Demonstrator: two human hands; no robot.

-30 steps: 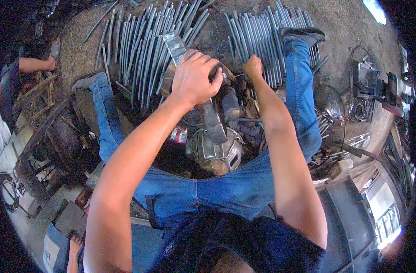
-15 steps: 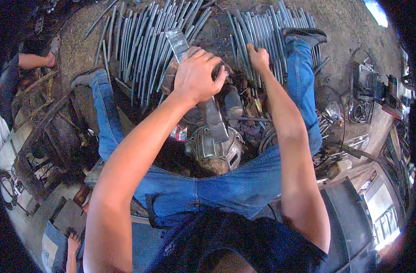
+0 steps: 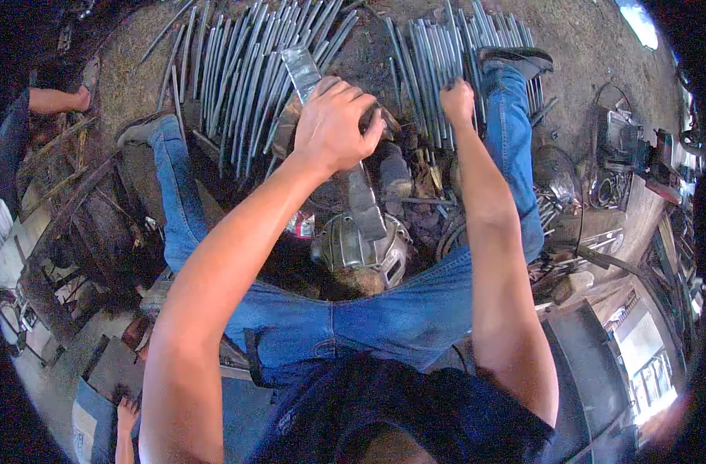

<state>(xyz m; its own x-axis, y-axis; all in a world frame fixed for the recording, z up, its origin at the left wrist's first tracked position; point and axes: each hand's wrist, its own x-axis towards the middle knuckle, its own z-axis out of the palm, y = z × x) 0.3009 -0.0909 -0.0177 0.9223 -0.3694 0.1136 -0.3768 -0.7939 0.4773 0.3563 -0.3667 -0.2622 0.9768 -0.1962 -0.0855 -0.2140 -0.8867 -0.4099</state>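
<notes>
My left hand [image 3: 337, 124] is closed around a flat grey metal bar [image 3: 300, 69], which slants from the far left toward my lap. The bar's near end lies above a round grey metal housing [image 3: 345, 243] between my legs. A brown block [image 3: 287, 127] shows partly beneath the bar and the hand. Farther out, my right hand [image 3: 458, 102] is closed in a fist over the right-hand group of metal rods [image 3: 430, 77]. What it holds is hidden and blurred among the rods.
Many more metal rods [image 3: 244, 85] lie on the ground at the far left. My legs in jeans [image 3: 511, 139] spread on both sides. A red and white packet [image 3: 302, 225] lies near the housing. Other people's limbs show at left, including a hand [image 3: 127, 414]. Dark equipment [image 3: 627, 143] stands at right.
My right hand has shifted a little to the right. A dark long piece with a brownish end, seen at its fingers before, no longer shows. My left hand and the bar stay put.
</notes>
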